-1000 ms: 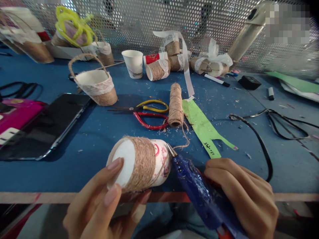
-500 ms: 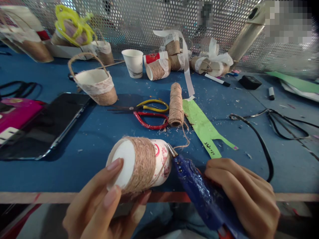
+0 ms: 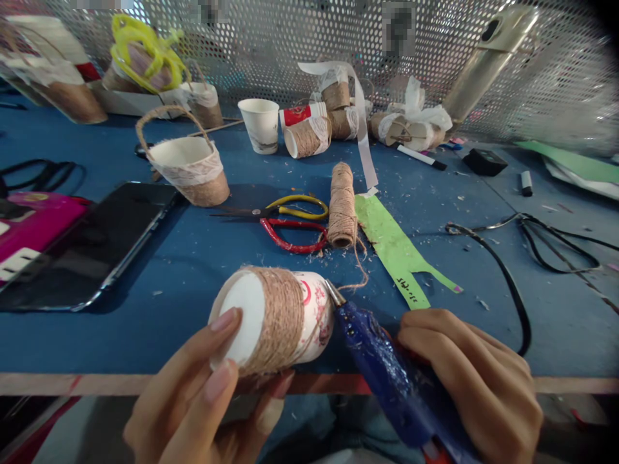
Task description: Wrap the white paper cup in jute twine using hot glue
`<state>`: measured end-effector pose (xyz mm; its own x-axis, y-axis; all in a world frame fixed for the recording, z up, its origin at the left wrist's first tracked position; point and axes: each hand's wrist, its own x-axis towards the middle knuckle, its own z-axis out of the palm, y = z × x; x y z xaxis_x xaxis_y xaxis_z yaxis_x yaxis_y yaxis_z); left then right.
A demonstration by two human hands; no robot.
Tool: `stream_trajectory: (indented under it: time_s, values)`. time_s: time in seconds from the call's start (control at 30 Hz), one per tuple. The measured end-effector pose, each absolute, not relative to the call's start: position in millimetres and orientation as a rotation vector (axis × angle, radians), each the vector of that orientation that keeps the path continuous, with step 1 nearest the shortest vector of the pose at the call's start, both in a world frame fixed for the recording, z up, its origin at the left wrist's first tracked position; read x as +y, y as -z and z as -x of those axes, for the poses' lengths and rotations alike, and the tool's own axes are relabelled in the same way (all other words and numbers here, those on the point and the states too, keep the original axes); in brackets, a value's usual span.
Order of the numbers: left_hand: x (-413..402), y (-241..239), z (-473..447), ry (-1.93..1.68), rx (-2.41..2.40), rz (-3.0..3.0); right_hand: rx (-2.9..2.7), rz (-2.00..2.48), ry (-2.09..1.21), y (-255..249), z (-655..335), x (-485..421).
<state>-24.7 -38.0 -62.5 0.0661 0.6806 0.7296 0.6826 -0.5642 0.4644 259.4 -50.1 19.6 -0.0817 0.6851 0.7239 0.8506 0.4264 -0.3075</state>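
My left hand (image 3: 203, 393) is closed round a paper cup (image 3: 316, 309) that lies on its side, its white base toward the left. Jute twine (image 3: 280, 316) covers the half near the base; the printed half on the right is bare. In my right hand (image 3: 469, 374) is a blue hot glue gun (image 3: 382, 367), gripped by its handle. Its metal nozzle sits at the cup's right end; whether it touches cannot be made out. A loose strand runs from the cup to the twine spool (image 3: 342, 206). Scissors (image 3: 290, 222) with yellow and red handles lie just left of the spool.
A twine-wrapped basket (image 3: 191, 167) and a phone (image 3: 91, 245) are on the left. Farther back stand a white paper cup (image 3: 260, 125) and several wrapped cups (image 3: 309, 136). A green strip (image 3: 391, 245) and a black cord (image 3: 503, 277) lie to the right.
Almost nothing differs. The whole view has shifted very slightly; both hands, the cup and the glue gun keep the same positions relative to each other.
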Motion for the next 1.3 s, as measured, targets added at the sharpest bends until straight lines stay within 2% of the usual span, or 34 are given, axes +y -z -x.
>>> stream_trajectory:
  time_s: [0.17,0.6,1.3]
  values:
    - [-28,57,26,1.610,-1.274,2.273,-1.834,1.317,0.228,-19,-262,-52]
    - [-19,39,20,1.555,-1.175,2.327,-2.003,1.257,0.216,-24,-276,-53]
    - [-17,39,17,1.538,-1.212,2.282,-2.032,1.264,0.226,-25,-279,-54]
